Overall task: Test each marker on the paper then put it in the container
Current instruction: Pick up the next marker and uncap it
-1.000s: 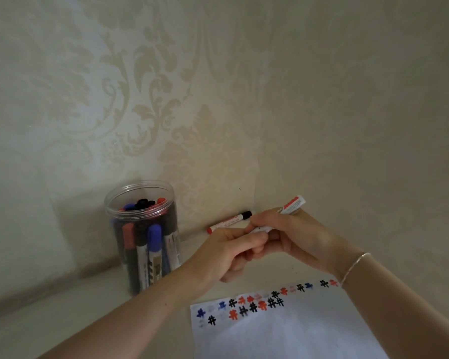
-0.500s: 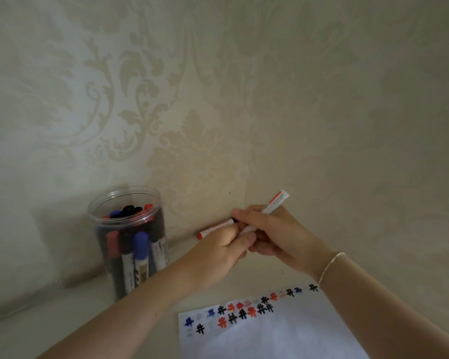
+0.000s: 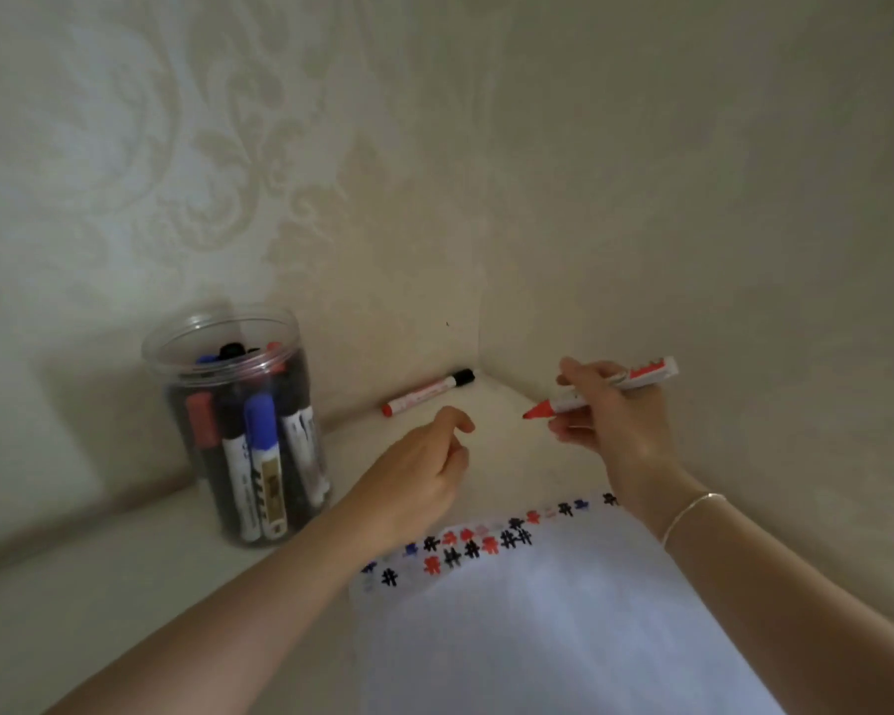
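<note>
Hash-like "井" marks on paper [image 3: 563, 637]

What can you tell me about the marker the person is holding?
The held marker has a white barrel with red print and an uncapped red tip pointing left and slightly down. It looks plastic. The right hand grips it around the middle, above the table, not touching the paper. I cannot see its cap.

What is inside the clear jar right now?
The jar holds upright markers: blue, red and black caps show. Those at the back are covered by the front ones, so no count.
</note>
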